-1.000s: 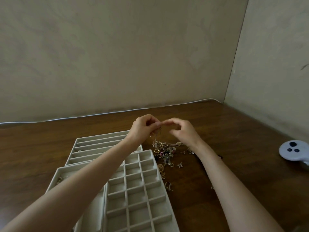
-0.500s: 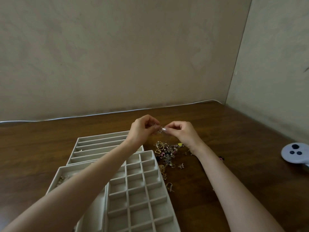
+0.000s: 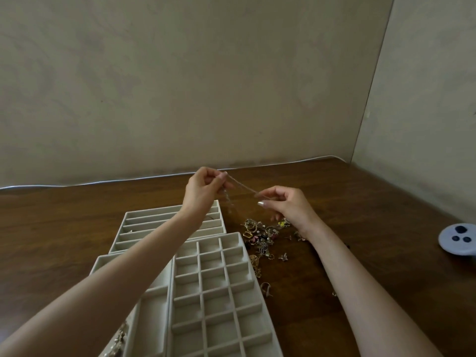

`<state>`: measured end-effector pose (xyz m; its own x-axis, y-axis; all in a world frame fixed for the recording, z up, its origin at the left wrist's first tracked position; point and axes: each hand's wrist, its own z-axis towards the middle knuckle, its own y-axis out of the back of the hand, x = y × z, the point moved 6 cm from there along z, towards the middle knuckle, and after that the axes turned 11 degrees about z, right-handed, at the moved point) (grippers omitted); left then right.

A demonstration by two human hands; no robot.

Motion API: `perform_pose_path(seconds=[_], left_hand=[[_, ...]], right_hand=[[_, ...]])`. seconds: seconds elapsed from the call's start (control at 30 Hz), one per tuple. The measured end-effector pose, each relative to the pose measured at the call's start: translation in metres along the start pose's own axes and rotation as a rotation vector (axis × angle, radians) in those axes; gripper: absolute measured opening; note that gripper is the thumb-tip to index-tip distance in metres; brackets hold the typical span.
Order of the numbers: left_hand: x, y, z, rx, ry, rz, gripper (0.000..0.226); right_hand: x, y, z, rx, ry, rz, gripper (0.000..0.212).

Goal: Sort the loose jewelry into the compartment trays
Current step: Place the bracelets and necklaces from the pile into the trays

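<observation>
Nearest the camera, the grid tray point(image 3: 213, 302) lies on the surface point(image 3: 77, 222), its small cells bare where visible. It overlaps the wide-cell tray point(image 3: 152, 313) on its left, and a few sorted pieces point(image 3: 119, 340) show at that tray's near corner. Beyond them sits the slotted tray point(image 3: 154, 221), whose long channels look suited to chains. The jewelry pile point(image 3: 262, 233) lies just beside the grid tray's right edge, tangled and largely unsorted; the task appears to be at an early stage.

Above the pile, the left hand point(image 3: 203, 191) pinches one end of a thin chain point(image 3: 242, 188) between curled fingertips, and the right hand point(image 3: 286, 204) pinches it lower down. The span between them runs straight, and a loose tail hangs below the left hand. Judged purpose: the chain is stretched to free it from the pile and check for knots before it goes into a channel.

Half a second ago the hands were nearly touching over the pile. They are now well apart, with the left one raised, so the chain has been drawn out.

Far right, a round white device point(image 3: 457, 239) rests apart from the work. A white cable point(image 3: 128, 179) runs along the base of the wall.
</observation>
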<state>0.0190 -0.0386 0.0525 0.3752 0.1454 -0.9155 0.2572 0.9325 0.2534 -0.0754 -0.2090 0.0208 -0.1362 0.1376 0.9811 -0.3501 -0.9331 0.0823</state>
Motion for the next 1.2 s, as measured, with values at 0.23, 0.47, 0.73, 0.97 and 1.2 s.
perform_pose_path(seconds=[0.23,0.47,0.73,0.97,1.2], left_hand=[[0.032,0.048,-0.001,-0.074,0.069,0.107,0.012],[0.043,0.086,-0.009,-0.044,0.074,0.088,0.007],[0.062,0.128,-0.012,-0.071,0.11,0.08,0.005],[0.091,0.157,-0.023,-0.052,0.155,0.282,0.01],[0.085,0.172,-0.034,-0.071,0.047,0.692,0.007]], right_hand=[[-0.006,0.011,0.003,-0.162,0.023,-0.1,0.01],[0.001,-0.007,0.002,-0.155,0.078,0.018,0.012],[0.012,-0.043,0.015,-0.019,-0.02,0.253,0.016],[0.031,-0.082,0.028,0.05,0.017,0.131,0.019],[0.036,-0.099,0.033,0.052,0.037,0.101,0.019]])
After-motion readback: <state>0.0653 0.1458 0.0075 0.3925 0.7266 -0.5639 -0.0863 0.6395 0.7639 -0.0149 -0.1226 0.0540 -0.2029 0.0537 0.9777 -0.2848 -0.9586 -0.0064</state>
